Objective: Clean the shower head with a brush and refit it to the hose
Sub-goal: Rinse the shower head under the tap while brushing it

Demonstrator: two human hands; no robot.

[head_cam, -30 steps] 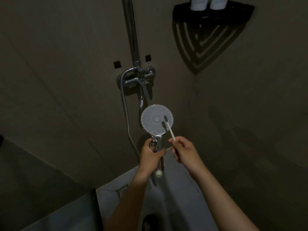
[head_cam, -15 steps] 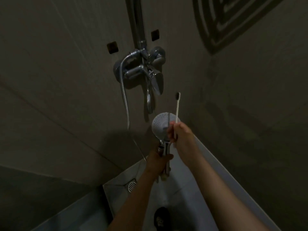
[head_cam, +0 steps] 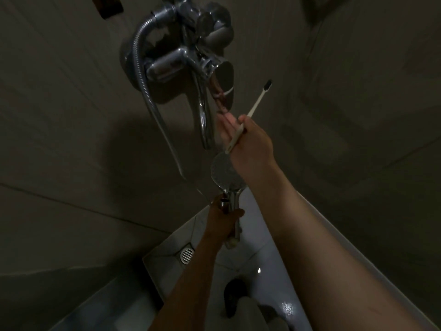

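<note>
Dim tiled shower wall (head_cam: 71, 139) | left hand (head_cam: 223, 218) gripped shower head (head_cam: 225, 174) handle | right hand (head_cam: 253, 144) pinched brush (head_cam: 256, 103), fingers (head_cam: 226, 126) stretched toward mixer tap (head_cam: 181, 63) | risk: brush could slip, water could spray.

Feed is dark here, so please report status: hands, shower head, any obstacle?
Left hand grips shower head handle. Right hand holds brush, bristles up, clear of the head. Tap spout close above; head not on hose.

The mixer tap (head_cam: 191, 56) sits at twelve o'clock, the hose (head_cam: 148, 103) at its nine o'clock. The shower head (head_cam: 224, 173) lies below it, the brush (head_cam: 257, 103) at the head's one o'clock.
</note>
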